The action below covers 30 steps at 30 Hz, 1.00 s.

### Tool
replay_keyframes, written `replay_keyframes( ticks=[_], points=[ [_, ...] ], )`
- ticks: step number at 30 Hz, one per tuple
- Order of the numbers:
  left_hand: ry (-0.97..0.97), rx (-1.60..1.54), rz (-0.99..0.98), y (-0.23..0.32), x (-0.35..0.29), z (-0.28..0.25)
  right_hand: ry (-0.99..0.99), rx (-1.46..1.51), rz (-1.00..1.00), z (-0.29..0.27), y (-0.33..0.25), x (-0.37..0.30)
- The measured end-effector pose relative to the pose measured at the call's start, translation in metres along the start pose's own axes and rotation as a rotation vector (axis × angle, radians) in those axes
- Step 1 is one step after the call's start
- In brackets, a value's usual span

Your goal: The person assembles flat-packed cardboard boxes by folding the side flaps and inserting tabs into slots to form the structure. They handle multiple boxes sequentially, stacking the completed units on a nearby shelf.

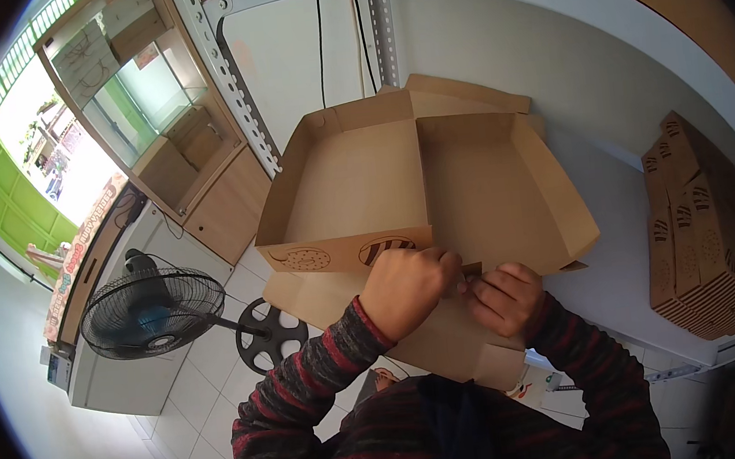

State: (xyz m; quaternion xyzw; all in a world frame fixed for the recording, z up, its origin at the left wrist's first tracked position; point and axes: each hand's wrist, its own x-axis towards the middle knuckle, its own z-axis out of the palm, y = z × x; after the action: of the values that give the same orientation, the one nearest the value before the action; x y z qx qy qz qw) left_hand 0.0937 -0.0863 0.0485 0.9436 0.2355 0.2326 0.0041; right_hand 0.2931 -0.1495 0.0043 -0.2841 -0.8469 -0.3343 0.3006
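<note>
A brown cardboard box lies before me, with two shallow tray-like halves side by side. Its left half (pixel 354 178) has walls standing all round and dark printed drawings on the front. The right half (pixel 483 192) has its far and right walls raised. Near the middle of the front edge, my left hand (pixel 413 285) is closed in a pinch on the cardboard. Close beside it, my right hand (pixel 507 298) is also closed, fingers curled on a small flap of the right half. The fingers partly hide that flap and the front corner.
Flat brown cardboard (pixel 428 348) lies under the box and juts toward me; more cardboard (pixel 470 96) shows behind. A stack of folded printed boxes (pixel 700 237) stands at the right of the grey table (pixel 597 181). A black fan (pixel 154 312) and a wooden glass cabinet (pixel 153 117) are left.
</note>
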Motion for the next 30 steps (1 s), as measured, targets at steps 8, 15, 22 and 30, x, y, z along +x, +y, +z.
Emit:
replay_keyframes(
  ticks=[8,15,22,30],
  points=[
    [-0.073,-0.127,0.026,-0.006,0.001,-0.003,0.044,0.027,0.044,0.001,0.000,0.004],
    [-0.092,-0.168,0.015,-0.007,-0.001,-0.002,0.039,0.038,0.099,0.002,0.002,0.005],
    [-0.060,0.046,-0.021,0.010,-0.012,-0.001,-0.038,0.143,0.235,0.000,0.002,0.010],
    [0.035,0.080,-0.119,0.018,-0.016,0.006,-0.118,0.250,0.546,-0.011,0.001,0.035]
  ],
)
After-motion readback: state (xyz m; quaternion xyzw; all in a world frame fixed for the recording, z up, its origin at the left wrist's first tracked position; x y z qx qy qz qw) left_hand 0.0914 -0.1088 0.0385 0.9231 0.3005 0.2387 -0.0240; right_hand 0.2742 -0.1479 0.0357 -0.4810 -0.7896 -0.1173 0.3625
